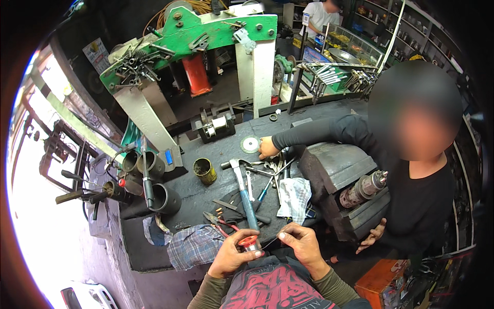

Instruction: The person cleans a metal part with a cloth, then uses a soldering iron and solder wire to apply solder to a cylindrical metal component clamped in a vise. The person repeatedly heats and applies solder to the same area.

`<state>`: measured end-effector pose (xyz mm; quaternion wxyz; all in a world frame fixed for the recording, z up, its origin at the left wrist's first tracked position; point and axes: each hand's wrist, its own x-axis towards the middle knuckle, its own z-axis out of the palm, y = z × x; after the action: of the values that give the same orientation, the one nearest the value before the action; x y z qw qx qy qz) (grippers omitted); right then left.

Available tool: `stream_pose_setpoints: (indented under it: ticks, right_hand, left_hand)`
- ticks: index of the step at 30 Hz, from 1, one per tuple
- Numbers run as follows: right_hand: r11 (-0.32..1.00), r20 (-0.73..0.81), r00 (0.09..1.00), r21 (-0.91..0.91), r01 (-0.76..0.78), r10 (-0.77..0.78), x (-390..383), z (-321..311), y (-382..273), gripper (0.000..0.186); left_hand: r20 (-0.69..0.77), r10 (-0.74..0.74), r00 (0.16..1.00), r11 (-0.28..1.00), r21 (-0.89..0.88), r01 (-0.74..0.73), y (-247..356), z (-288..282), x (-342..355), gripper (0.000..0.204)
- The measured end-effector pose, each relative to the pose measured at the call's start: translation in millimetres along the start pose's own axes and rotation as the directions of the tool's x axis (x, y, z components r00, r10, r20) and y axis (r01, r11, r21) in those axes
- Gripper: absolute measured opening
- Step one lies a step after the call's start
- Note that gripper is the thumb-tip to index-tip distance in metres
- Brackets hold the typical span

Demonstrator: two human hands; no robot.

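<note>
Your stained yellow can (205, 173) stands on the bench (188, 195), contents too dark to make out, while at far left a dark pot (121, 193) holds handled tools. And here's the blue-handled hammer (245, 198), stretching right toward you! A co-worker's hand (266, 148) touches the pale disc (250, 144). Close in, your left hand (229, 254) curls around the red-rimmed spool (249, 243), before your chest; your right hand (305, 249) pinches a thin strand (271, 242).

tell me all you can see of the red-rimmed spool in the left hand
The small, round, red-rimmed spool has a plastic-looking orange-red flange and silvery, metallic-looking sides below. Tilted, it is held between thumb and fingers of the bare left hand, which partly hides it, near the dark shirt.
</note>
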<state>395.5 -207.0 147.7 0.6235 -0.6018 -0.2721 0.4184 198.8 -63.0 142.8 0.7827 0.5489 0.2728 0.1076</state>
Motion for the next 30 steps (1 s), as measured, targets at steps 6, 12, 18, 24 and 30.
stream_pose_setpoints:
  ticks: [6, 12, 18, 24, 30]
  right_hand:
    - [0.883, 0.117, 0.993, -0.467, 0.051, 0.004, 4.4, 5.1, 32.2, 0.025]
    - [0.740, 0.229, 0.959, -0.671, 0.034, 0.164, 12.0, 9.4, 67.4, 0.034]
    - [0.663, 0.260, 0.948, -0.745, 0.075, 0.185, 22.0, 10.9, 84.3, 0.034]
    - [0.556, 0.243, 0.955, -0.824, 0.109, 0.173, 31.8, 4.0, 95.0, 0.033]
    - [0.462, 0.269, 0.924, -0.879, 0.119, 0.274, 22.3, -5.6, 101.0, 0.034]
  left_hand:
    - [-0.202, -0.023, 0.979, 0.966, -0.257, -0.030, -34.0, -41.8, -21.6, 0.055]
    - [-0.493, 0.024, 0.870, 0.936, -0.295, -0.193, -73.4, -86.1, -41.1, 0.057]
    - [-0.665, -0.083, 0.742, 0.891, -0.383, -0.244, -129.1, -112.6, -50.1, 0.051]
    - [-0.689, -0.222, 0.690, 0.790, -0.542, -0.287, -194.8, -131.2, -55.4, 0.049]
    - [-0.572, -0.200, 0.795, 0.750, -0.612, -0.251, -210.4, -151.9, -64.7, 0.050]
